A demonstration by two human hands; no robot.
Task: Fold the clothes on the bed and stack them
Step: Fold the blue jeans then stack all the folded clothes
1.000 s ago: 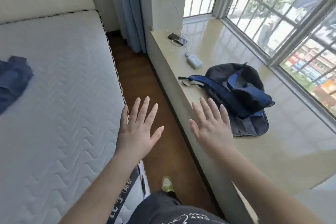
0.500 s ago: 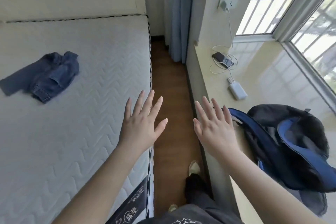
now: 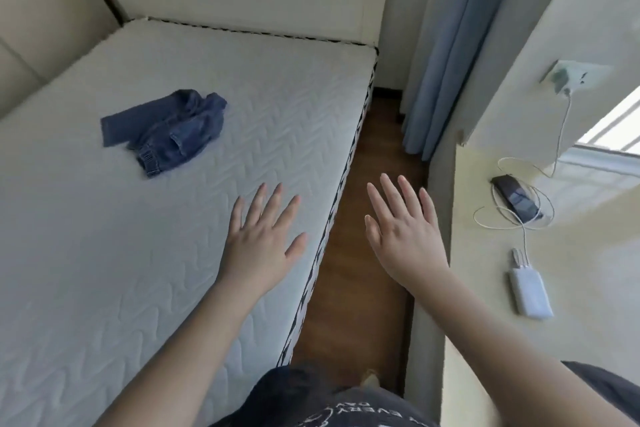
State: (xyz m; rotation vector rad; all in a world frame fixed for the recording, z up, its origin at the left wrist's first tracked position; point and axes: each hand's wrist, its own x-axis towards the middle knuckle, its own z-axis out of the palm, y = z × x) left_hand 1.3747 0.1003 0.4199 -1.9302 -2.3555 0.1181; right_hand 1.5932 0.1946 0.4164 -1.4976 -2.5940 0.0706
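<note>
One denim garment (image 3: 166,130); two hands (image 3: 258,246)

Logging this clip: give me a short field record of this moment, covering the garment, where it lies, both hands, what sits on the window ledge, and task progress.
garment: small denim jeans, crumpled, unfolded
location: on the bare mattress, far from both hands
left hand: open, fingers spread, empty, over the mattress edge
right hand: open, empty, over the floor gap
ledge items: phone on a white cable, white power bank
progress: folding not started, no stack visible
</note>
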